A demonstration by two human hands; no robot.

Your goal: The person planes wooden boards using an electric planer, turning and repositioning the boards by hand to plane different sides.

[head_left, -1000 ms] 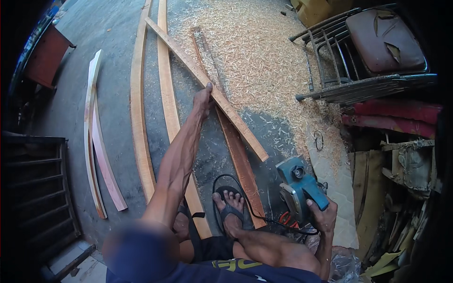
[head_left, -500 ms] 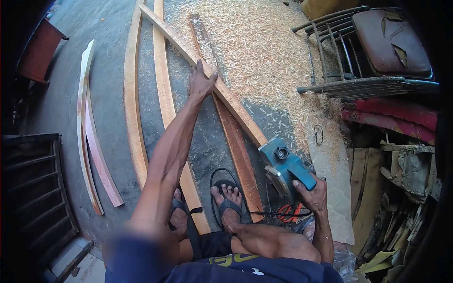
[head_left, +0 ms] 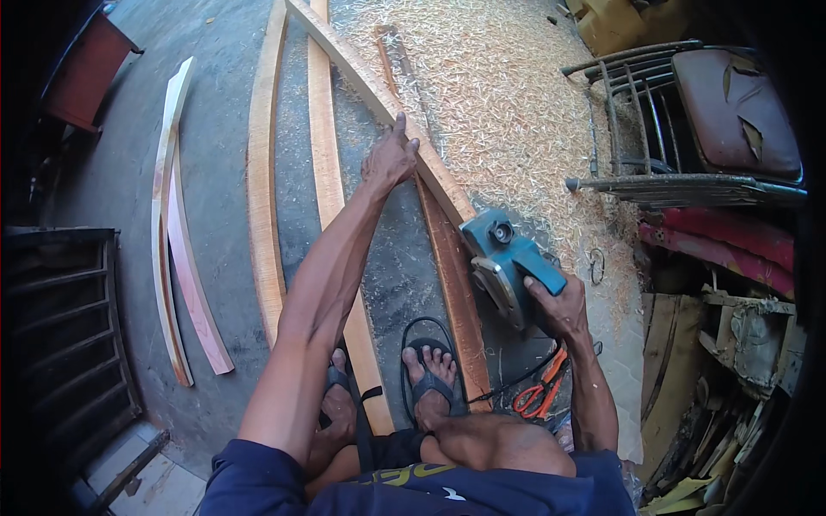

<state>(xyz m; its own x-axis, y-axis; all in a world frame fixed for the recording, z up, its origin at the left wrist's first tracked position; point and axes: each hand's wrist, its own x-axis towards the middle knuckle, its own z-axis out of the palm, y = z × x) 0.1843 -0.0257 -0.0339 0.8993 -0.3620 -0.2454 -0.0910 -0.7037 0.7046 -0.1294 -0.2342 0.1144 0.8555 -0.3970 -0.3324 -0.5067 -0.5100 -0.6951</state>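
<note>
In my right hand (head_left: 561,299) is a teal electric planer (head_left: 508,249), my fingers wrapped round its rear handle. Its front end covers the near part of a long pale wooden board (head_left: 439,183) lying slantwise. Farther up that board, my left hand (head_left: 390,162) grips it, the index finger stretched along the wood and some fingers hidden. Under the slanted board runs a darker reddish plank (head_left: 453,288). Two more long boards, a middle one (head_left: 325,155) and a left one (head_left: 261,172), lie on the floor beside my left arm.
Wood shavings (head_left: 490,95) cover the floor at far right. A metal chair (head_left: 731,103) with a torn seat lies beyond them. An orange looped item (head_left: 540,391) and a black cord (head_left: 508,396) are by my right foot. Two thin strips (head_left: 176,224) lie at left, near a dark slatted frame (head_left: 69,322).
The planer and my right hand have moved away from me along the slanted board. My left hand stays on the board. The whole view has shifted a little.
</note>
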